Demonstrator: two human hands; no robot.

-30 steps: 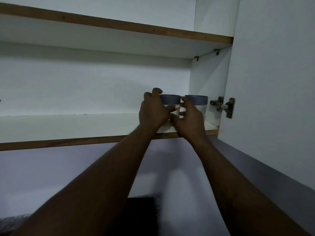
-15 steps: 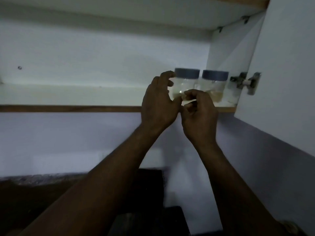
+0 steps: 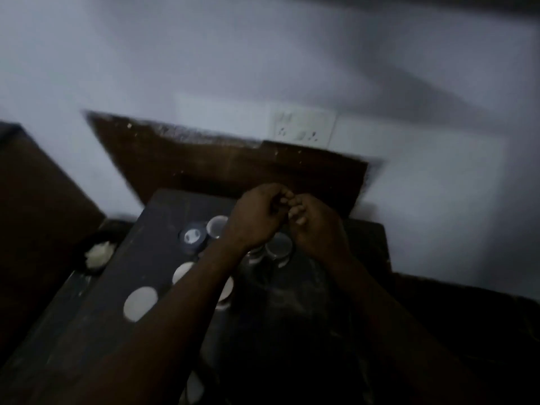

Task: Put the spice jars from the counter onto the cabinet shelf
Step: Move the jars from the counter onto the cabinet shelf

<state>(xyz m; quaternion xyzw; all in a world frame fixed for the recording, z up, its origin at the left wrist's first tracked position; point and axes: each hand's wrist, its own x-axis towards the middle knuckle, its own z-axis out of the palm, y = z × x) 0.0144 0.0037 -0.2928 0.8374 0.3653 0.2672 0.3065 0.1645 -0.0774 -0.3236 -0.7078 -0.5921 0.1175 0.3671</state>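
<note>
Head view looks down at the counter (image 3: 96, 331), dim and smeared w/ motion blur. The cabinet shelf is out of frame, so we can't count what's already up there. We can count what's left: at least five spice jars stand on the counter, i.e. two white-lid jars (image 3: 140, 307) front left, a dark-lid jar (image 3: 193, 236) and a pale-lid jar (image 3: 216, 226) side by side behind them, and one more jar (image 3: 279, 248) just under the hands. We judge the job is mid-way at best, w/ the next pickup not yet begun.

Left hand (image 3: 257, 220) and right hand (image 3: 318, 229) hover close together above the jar cluster. Their fingers are loosely curled and the tips nearly meet. They seem to hold nothing, though the blur leaves some doubt.

The left forearm covers part of the cluster, so more jars may sit beneath it. A pale shape at the bottom edge is cut off, and we can't tell the jars' contents. A wall socket (image 3: 304, 128) shows above the dark backsplash (image 3: 233, 168).
</note>
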